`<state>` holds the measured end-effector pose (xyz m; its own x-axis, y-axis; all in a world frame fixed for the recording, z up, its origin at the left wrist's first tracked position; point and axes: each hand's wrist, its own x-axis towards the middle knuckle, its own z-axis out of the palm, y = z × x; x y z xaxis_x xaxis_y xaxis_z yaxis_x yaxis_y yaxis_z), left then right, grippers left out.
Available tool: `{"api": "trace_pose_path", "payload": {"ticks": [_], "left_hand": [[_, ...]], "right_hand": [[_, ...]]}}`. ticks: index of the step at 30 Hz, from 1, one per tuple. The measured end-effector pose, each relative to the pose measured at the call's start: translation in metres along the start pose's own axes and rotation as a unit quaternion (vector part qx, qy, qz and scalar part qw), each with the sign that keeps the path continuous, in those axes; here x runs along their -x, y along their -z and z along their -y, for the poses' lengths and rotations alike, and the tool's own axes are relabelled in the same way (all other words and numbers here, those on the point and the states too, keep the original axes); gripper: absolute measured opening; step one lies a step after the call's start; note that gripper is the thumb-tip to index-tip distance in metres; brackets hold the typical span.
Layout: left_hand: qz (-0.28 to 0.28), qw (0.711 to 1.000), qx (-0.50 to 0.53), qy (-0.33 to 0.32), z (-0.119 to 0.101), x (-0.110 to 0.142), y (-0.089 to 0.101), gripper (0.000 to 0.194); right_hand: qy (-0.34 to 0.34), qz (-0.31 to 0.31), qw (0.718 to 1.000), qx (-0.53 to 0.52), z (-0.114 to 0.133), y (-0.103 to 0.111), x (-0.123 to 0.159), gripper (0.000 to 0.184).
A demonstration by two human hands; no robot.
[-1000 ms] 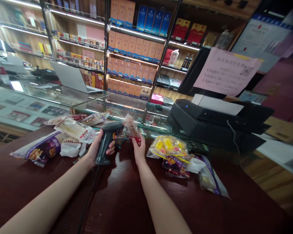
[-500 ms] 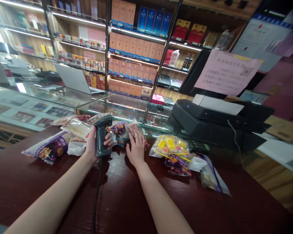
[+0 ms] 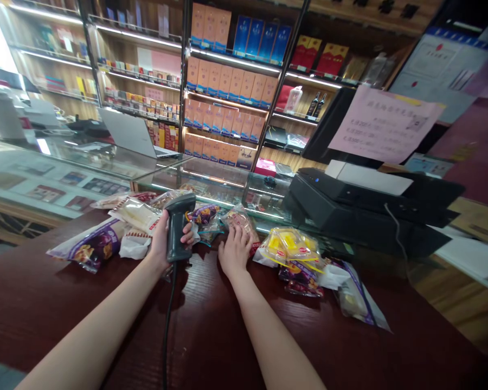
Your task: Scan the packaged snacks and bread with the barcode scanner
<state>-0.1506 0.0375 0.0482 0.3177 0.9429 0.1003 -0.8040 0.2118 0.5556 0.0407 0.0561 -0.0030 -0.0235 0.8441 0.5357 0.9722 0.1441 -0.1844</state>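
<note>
My left hand (image 3: 162,241) is wrapped round the grip of a dark barcode scanner (image 3: 178,227), held upright with its cable running down toward me. My right hand (image 3: 236,252) has its fingers curled over the near edge of a clear snack packet (image 3: 239,218) with red print; the fingertips are partly hidden against it. Left of the scanner lie several packets, among them a purple snack bag (image 3: 95,246) and a clear pouch (image 3: 140,215). Between my hands sits a small purple packet (image 3: 204,214). Right of my right hand is a pile topped by a yellow snack packet (image 3: 291,244).
Behind the dark wooden table (image 3: 211,336) runs a glass display counter (image 3: 154,176) with an open laptop (image 3: 128,134). A black printer (image 3: 341,200) stands at the right, below a pink notice (image 3: 384,123). A purple-edged bag (image 3: 355,298) lies at the right. Shelves of boxes line the back.
The view has shifted slightly, moving the scene rightward. The red-printed packet sits a little farther right, and the fingers of my right hand are more curled on it. My left hand still holds the scanner.
</note>
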Motion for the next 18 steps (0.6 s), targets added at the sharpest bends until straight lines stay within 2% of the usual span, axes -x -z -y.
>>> {"api": "trace_pose_path", "payload": {"ticks": [5,9,12,15,17,18], "left_hand": [[0.011,1.0,-0.009,0.003,-0.001,-0.001,0.002,0.064],[-0.002,1.0,0.013,-0.007,-0.002,-0.001,0.001,0.06],[-0.006,1.0,0.021,-0.018,-0.003,0.0,-0.002,0.06],[-0.012,0.998,0.026,-0.055,-0.004,0.0,-0.005,0.057],[-0.011,0.998,0.025,-0.058,-0.003,0.001,-0.006,0.056],[-0.011,0.998,0.025,-0.055,-0.003,0.001,-0.006,0.056]], "right_hand": [[0.012,-0.012,1.0,-0.018,0.003,0.016,-0.006,0.036],[0.022,0.008,0.998,-0.054,0.0,0.031,-0.011,0.04],[0.042,0.0,0.998,-0.038,-0.001,0.034,-0.011,0.043],[0.026,0.001,1.0,0.006,-0.003,0.026,-0.008,0.065],[0.008,0.034,0.999,0.038,-0.006,0.02,-0.006,0.082],[0.005,0.05,0.997,0.051,-0.008,0.018,-0.006,0.083]]}}
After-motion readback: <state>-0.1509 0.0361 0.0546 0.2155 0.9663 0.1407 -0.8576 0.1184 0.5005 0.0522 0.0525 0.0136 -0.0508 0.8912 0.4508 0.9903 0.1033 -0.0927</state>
